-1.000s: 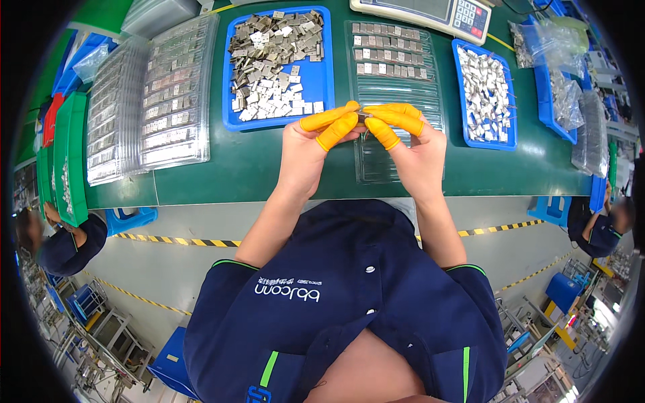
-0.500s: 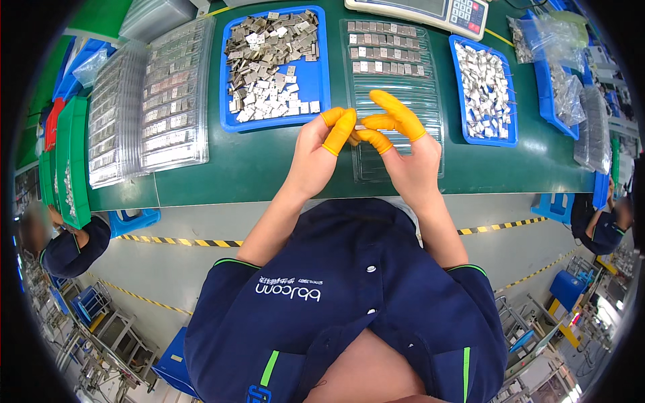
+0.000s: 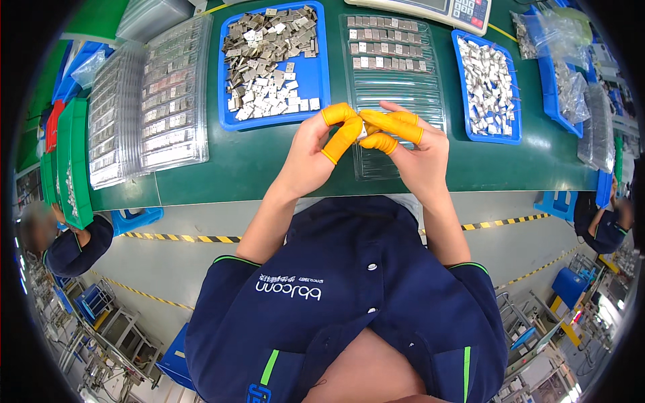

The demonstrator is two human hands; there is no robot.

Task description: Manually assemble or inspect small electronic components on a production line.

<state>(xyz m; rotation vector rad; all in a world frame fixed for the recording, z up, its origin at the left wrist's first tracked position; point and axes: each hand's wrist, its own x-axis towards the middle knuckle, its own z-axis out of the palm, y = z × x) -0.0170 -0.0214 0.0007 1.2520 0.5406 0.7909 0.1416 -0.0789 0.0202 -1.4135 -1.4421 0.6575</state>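
Note:
My left hand (image 3: 317, 151) and my right hand (image 3: 418, 149) meet over the near part of a clear ribbed plastic tray (image 3: 390, 89). Yellow finger cots cover several fingertips. Between the fingertips sits a small metal connector piece (image 3: 363, 131) with a pale face, mostly hidden by the fingers. Thumb and finger of each hand pinch around it. At the far end of the tray, rows of similar metal pieces (image 3: 386, 48) lie in the grooves. To the left, a blue tray (image 3: 310, 74) holds a heap of loose metal pieces. A smaller blue tray (image 3: 494, 140) on the right holds small white-and-metal parts.
Stacked clear trays (image 3: 176, 101) filled with pieces stand on the left, next to a green bin (image 3: 75, 154). A scale (image 3: 463, 17) sits at the back. Bagged parts (image 3: 568, 87) fill a blue bin at the right. Other people sit at both sides.
My right fingers have folded down from a raised, spread pose onto the small piece. The piece's pale face now shows between my hands.

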